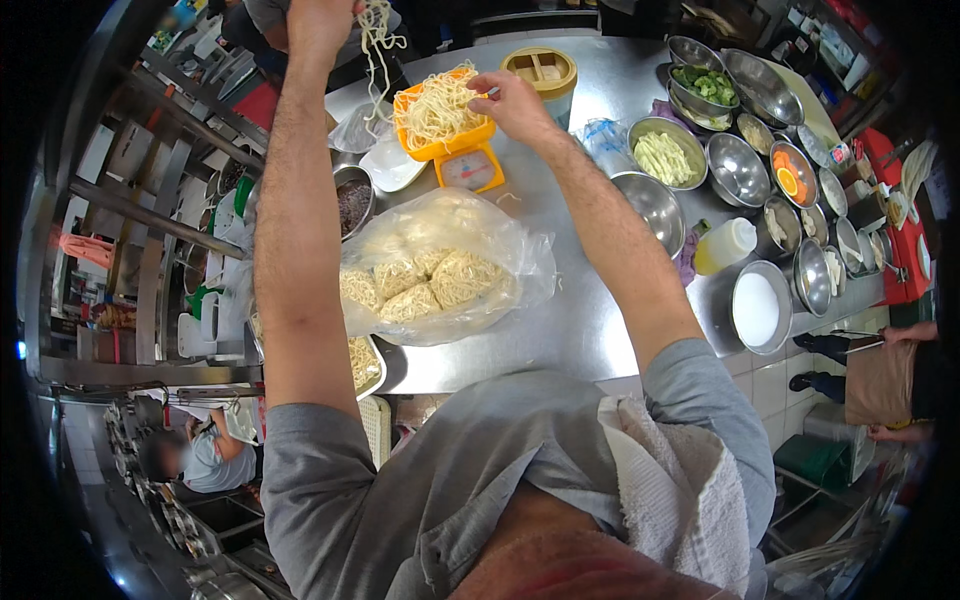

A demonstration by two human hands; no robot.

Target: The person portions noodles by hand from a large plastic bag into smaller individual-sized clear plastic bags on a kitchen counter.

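Note:
My left hand (324, 30), partly cut off at the top edge, is raised with a bunch of noodles (379, 30) whose strands dangle from it. My right hand (516, 105) is at the right side of an orange tray (459, 140) heaped with pale noodles (435, 109). Its thumb and fingers are apart, close to the noodles; touching cannot be told. Under the tray stands an orange kitchen scale (471, 169) with a dial. Nearer to me, an opened clear plastic bag (525, 259) holds several portions of noodles (461, 281) on the steel table (570, 322).
Left of the scale are a white dish (394, 165) and a bowl of dark food (354, 202). Several steel bowls (739, 171), a squeeze bottle of yellow liquid (724, 246) and a bowl of white contents (759, 307) line the right. One person (217, 457) is at lower left, another (881, 382) at right.

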